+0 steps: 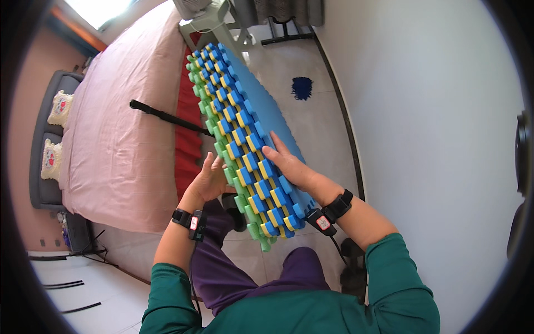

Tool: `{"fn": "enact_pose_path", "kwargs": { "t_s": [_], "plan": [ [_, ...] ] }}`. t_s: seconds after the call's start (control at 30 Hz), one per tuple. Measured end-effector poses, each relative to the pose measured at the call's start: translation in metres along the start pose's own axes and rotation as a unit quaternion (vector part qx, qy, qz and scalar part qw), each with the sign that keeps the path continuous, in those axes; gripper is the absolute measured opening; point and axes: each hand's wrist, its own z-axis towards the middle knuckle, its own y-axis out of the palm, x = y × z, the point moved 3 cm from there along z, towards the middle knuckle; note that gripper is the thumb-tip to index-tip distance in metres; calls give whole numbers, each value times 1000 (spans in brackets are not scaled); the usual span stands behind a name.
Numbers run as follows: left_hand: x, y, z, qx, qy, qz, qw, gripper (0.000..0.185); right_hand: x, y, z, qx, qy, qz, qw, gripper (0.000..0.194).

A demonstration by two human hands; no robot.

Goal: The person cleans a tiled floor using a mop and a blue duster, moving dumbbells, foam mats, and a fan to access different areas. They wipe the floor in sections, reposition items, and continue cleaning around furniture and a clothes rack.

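Before me stands a stack of interlocking foam floor mats (238, 135), blue, yellow and green, with toothed edges facing up. My right hand (288, 163) lies against the blue outer face, its thumb over the upper edge. On the green side, my left hand (210, 179) presses against the stack, fingers partly hidden behind the teeth. Between the two palms the mats are held together on edge, slanting away toward the upper left. Whether their lower edge touches the floor is hidden. Both wrists wear black strapped devices.
A bed with a pink cover (121, 137) and red skirt stands to the left. A black pole (167, 117) leans across its edge. Beyond the mats is a pale plastic stool (212, 27). A dark blue patch (302, 88) lies on the tiles; a white wall (425, 104) bounds the right.
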Motion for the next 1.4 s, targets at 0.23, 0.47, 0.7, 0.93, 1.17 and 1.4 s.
{"fn": "enact_pose_path", "kwargs": {
  "t_s": [0.23,0.47,0.7,0.93,1.17,1.4],
  "plan": [
    [-30,-6,35,-40,32,30,998,92,-1,4,-22,-21,-32,-52,998,104],
    [-38,-19,50,-75,-16,31,997,83,6,16,-35,29,-7,2,1000,102],
    [-39,-7,64,-134,-49,104,984,81,3,15,-50,68,-6,-3,998,98],
    [-37,-15,66,-182,-44,83,979,100,-4,34,-50,147,25,42,988,90],
    [-28,-3,58,-151,-89,96,980,113,6,41,-57,220,52,131,965,81],
    [-33,-24,59,-154,-102,45,982,117,-26,69,-108,257,138,-193,937,82]
  ]
}}
